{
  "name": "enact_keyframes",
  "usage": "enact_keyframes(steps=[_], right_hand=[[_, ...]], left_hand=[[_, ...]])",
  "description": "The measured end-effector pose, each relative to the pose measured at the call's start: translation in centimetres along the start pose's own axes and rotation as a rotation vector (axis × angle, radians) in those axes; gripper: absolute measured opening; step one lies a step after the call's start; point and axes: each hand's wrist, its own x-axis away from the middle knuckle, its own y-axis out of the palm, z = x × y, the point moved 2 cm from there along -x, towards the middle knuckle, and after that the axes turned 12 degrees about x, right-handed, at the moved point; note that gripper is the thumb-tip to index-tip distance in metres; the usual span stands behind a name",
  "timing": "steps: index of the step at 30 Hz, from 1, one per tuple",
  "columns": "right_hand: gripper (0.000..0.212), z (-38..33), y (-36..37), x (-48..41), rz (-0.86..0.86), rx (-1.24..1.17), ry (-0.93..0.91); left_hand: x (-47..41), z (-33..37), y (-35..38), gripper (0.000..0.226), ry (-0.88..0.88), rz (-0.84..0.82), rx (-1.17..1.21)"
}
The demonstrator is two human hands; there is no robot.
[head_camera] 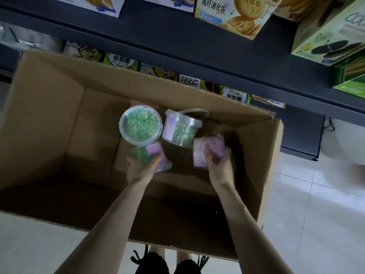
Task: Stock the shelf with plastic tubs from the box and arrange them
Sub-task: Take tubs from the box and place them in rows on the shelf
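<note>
Both my arms reach down into a large open cardboard box [49, 119] on the floor. My left hand [141, 168] grips a clear plastic tub [150, 154] with green contents and a purple label, lying tilted. My right hand [219, 165] holds another tub [207, 150], its purple label facing up. Two more tubs rest on the box bottom beyond my hands: one upright with a clear lid [140, 124], and one tipped on its side with a loop handle [180, 128].
A dark shelf [227, 62] runs across above the box, holding biscuit cartons [237, 14] and a green cookie box [331, 38]. Packets line a lower shelf [122, 60] behind the box's far wall. Pale floor tiles [316, 194] lie to the right.
</note>
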Motion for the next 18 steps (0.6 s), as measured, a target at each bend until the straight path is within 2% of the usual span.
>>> enact_keyframes(steps=[2, 3, 6, 8, 11, 13, 15, 18], right_hand=[[0.058, 0.1, 0.6, 0.2, -0.008, -0.122, 0.015], [0.050, 0.3, 0.9, 0.1, 0.009, -0.156, 0.030], [0.004, 1.0, 1.0, 0.8, 0.054, -0.191, 0.053], [0.012, 1.2, 0.6, 2.2, 0.066, -0.206, 0.041], [0.004, 0.4, -1.5, 6.6, 0.090, -0.272, -0.061], [0.018, -0.6, -3.5, 10.0, 0.066, -0.340, -0.139], [0.035, -2.3, -5.9, 13.4, 0.026, -0.418, -0.249], [0.046, -5.5, -10.1, 18.1, 0.016, -0.492, -0.346]], left_hand=[[-0.4, 0.0, -0.6, 0.109, 0.015, -0.013, 0.010], [-0.4, 0.1, -0.8, 0.107, 0.024, -0.022, 0.014], [1.3, -0.1, -1.3, 0.098, 0.002, -0.040, 0.092], [3.6, -0.7, -1.8, 0.104, -0.035, -0.026, 0.217], [8.2, -1.1, -3.6, 0.115, -0.053, -0.011, 0.493], [11.6, -0.7, -5.5, 0.116, -0.069, -0.044, 0.677], [15.1, 0.0, -7.7, 0.104, -0.057, -0.096, 0.822], [20.9, 2.5, -11.5, 0.088, 0.026, -0.130, 0.963]])
